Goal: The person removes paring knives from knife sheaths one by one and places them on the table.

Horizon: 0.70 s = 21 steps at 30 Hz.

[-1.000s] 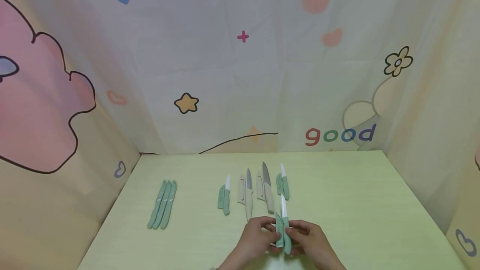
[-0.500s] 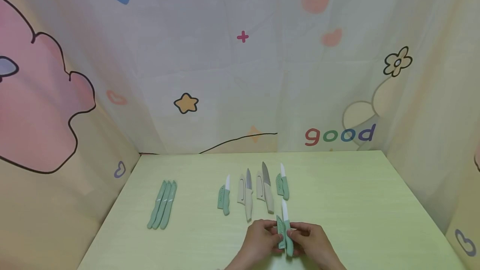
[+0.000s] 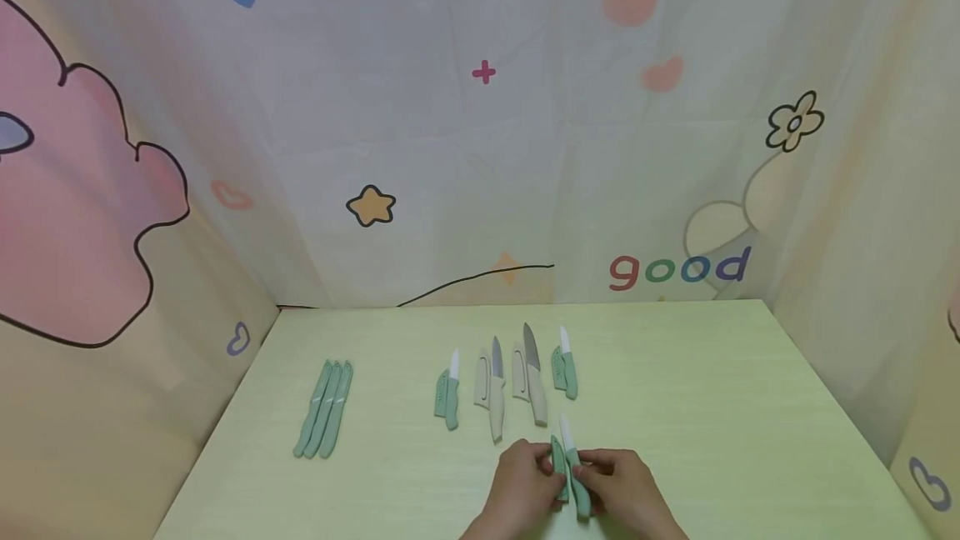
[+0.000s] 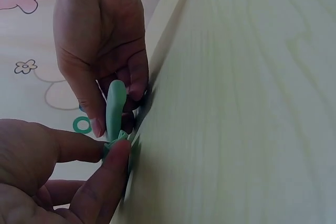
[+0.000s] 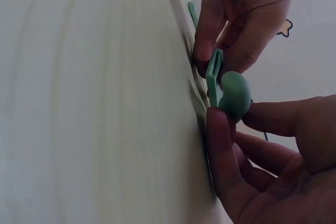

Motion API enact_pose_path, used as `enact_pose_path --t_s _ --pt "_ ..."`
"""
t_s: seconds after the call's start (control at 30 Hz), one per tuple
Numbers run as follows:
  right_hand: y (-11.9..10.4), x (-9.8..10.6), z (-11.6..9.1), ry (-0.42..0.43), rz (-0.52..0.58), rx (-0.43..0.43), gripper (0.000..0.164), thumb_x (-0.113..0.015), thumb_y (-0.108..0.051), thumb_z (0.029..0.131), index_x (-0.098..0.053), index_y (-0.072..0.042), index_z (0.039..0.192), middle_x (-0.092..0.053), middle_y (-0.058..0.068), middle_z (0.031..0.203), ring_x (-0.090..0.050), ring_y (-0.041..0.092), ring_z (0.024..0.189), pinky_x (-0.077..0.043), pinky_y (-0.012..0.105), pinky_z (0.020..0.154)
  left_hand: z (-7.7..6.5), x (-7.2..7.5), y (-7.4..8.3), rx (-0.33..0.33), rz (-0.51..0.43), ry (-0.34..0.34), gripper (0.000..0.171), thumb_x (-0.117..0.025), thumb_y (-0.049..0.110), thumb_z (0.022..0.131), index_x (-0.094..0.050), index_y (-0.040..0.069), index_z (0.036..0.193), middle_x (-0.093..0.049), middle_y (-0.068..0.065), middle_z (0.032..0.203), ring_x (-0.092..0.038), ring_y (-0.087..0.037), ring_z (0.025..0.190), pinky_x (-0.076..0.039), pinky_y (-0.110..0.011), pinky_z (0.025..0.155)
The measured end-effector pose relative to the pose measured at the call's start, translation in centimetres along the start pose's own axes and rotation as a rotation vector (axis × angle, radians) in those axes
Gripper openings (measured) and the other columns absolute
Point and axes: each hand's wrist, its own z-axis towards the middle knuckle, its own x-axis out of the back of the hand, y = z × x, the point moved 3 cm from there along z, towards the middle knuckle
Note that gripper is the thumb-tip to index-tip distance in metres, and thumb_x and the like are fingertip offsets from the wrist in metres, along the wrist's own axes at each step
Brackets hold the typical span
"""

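At the front of the table my left hand [image 3: 521, 482] pinches a green knife sheath [image 3: 559, 465] between thumb and fingers. Right beside it, my right hand [image 3: 622, 486] grips the green handle of a small paring knife [image 3: 578, 486], whose white blade points away from me. Sheath and knife lie side by side, close over the tabletop. In the right wrist view the open slot of the sheath [image 5: 214, 72] shows next to the rounded handle end [image 5: 236, 94]. The left wrist view shows the knife handle [image 4: 115, 106] upright between my two hands' fingertips.
Behind the hands lie two beige knives [image 3: 497, 398] with beige sheaths [image 3: 482, 377], and two small green knives [image 3: 452, 402] with green sheaths [image 3: 442, 394]. Three sheathed or folded-looking green knives [image 3: 322, 411] lie together at the left. A printed curtain [image 3: 450, 148] surrounds the pale table [image 3: 697, 390].
Both hands have drawn the knife and sheath slightly toward me. The knife has tilted, its handle end shifting right, and the sheath has turned more edge-on.
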Motion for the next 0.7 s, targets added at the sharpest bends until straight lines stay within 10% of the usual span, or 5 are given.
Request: enact_pose_path --t_s 0.27,0.7 --pt "0.0 -0.3 0.2 0.026 -0.102 0.016 0.033 -0.070 -0.018 0.088 -0.068 0.003 0.113 -0.073 0.008 0.091 -0.063 0.011 0.067 -0.056 0.030 0.058 -0.2 0.0 0.6 -0.097 0.266 0.033 0.013 -0.074 0.012 0.077 -0.062 0.011 0.081 -0.045 0.004 0.073 -0.039 -0.010 0.062 -0.033 -0.022 0.049" --pt "-0.6 -0.6 0.5 0.106 -0.273 0.074 0.031 -0.073 -0.013 0.082 -0.071 -0.002 0.111 -0.059 -0.004 0.068 -0.048 0.012 0.058 -0.043 0.027 0.051 -0.7 0.0 1.4 -0.109 0.430 0.013 0.022 -0.074 0.015 0.078 -0.066 0.003 0.095 -0.049 0.002 0.070 -0.049 -0.015 0.067 -0.046 -0.032 0.056"
